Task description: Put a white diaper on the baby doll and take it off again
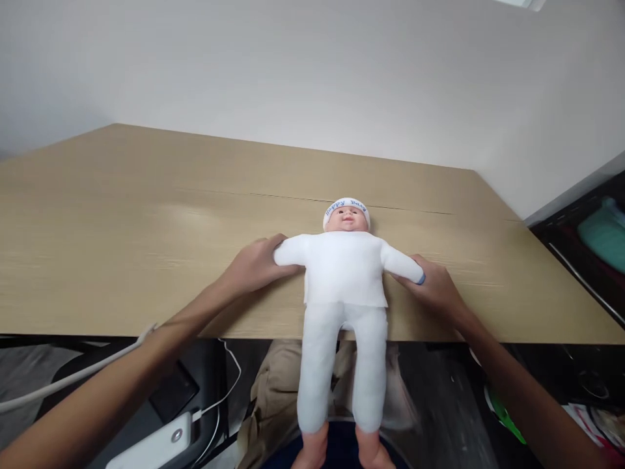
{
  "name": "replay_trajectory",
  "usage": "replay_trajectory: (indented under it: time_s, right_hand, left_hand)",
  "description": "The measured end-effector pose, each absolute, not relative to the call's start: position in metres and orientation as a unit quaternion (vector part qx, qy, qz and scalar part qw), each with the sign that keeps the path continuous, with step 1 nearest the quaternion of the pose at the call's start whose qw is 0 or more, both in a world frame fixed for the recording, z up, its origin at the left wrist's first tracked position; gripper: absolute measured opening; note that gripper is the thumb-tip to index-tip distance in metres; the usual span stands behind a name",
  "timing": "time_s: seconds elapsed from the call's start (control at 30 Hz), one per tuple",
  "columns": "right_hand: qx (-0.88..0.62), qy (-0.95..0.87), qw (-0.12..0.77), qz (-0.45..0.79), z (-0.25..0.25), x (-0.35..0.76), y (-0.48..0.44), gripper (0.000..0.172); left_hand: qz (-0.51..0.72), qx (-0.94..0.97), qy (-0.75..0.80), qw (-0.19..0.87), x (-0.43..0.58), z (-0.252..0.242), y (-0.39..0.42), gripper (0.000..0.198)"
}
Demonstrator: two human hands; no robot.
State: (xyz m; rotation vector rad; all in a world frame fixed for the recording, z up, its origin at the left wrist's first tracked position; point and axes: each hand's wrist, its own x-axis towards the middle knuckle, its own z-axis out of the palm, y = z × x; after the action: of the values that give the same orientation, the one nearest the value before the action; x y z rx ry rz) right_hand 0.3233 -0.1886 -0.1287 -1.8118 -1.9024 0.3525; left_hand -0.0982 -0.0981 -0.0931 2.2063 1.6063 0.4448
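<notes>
A baby doll [345, 270] in a white top, white trousers and a white cap with blue lettering lies face up. Its head and trunk are on the wooden table [146, 228], while its legs stretch past the front edge towards me, bare feet lowest. My left hand [258, 264] is closed around the doll's sleeved arm on the left side. On the other side, my right hand [432, 283] grips the doll's other arm near its end, where a bit of blue shows at the cuff. Some fingers of both hands are hidden beneath the sleeves.
A white power bank [151, 446] with a cable lies on a dark surface at lower left, near a dark flat object [174, 391]. A white cord [83, 374] runs by my left forearm. A green item [505, 413] is at lower right; teal cloth [605, 231] sits beyond the table's right edge.
</notes>
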Motion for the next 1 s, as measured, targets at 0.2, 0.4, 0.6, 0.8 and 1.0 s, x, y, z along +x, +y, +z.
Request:
replay_trajectory:
  time_s: [0.2,0.4,0.6,0.8,1.0]
  right_hand:
    - [-0.669,-0.697,0.238,0.097,-0.123,0.321,-0.132,0.035]
    - [-0.679,-0.681,0.271,0.045,-0.14,0.316,-0.056,0.039]
    - [-0.685,-0.676,0.268,0.039,-0.153,0.319,0.016,0.046]
    - [-0.663,-0.693,0.282,-0.007,-0.162,0.324,0.063,0.054]
    - [-0.647,-0.708,0.282,-0.027,-0.168,0.337,0.097,0.059]
  left_hand:
    - [0.174,0.769,0.601,0.13,-0.097,-0.119,-0.042,0.074]
    - [0.231,0.736,0.628,0.103,-0.083,-0.127,0.013,0.07]
    - [0.25,0.732,0.632,0.046,-0.081,-0.136,0.071,0.067]
    - [0.25,0.74,0.623,0.02,-0.075,-0.137,0.118,0.064]
    - [0.262,0.752,0.605,0.001,-0.069,-0.139,0.149,0.072]
